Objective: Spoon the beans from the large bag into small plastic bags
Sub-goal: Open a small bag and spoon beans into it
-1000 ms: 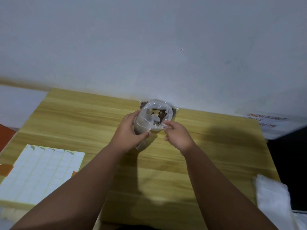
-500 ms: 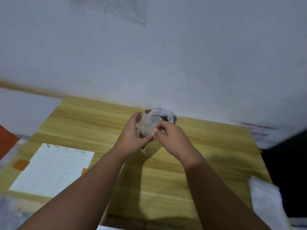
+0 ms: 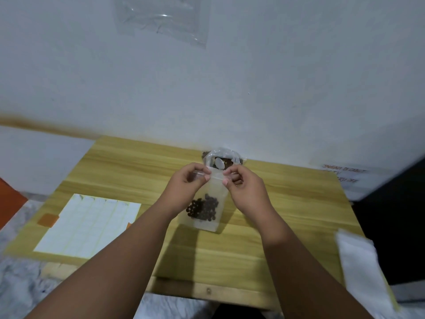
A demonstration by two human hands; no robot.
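A small clear plastic bag (image 3: 207, 212) hangs upright over the wooden table (image 3: 287, 222), with dark beans (image 3: 203, 208) gathered in its lower half. My left hand (image 3: 187, 187) pinches the bag's top left corner and my right hand (image 3: 246, 189) pinches its top right corner. Behind them, against the wall, stands the large open bag (image 3: 226, 155) of beans with a white plastic spoon (image 3: 219, 163) resting in its mouth.
A white sheet of labels (image 3: 87, 224) lies on the table's left part, with orange pieces beside it. A stack of white plastic bags (image 3: 361, 268) sits at the right edge. A clear plastic sheet (image 3: 163, 18) is fixed on the wall above.
The small bag has come away from the large bag toward me and now hangs stretched between both hands. The spoon, earlier near my right hand, now rests in the large bag.
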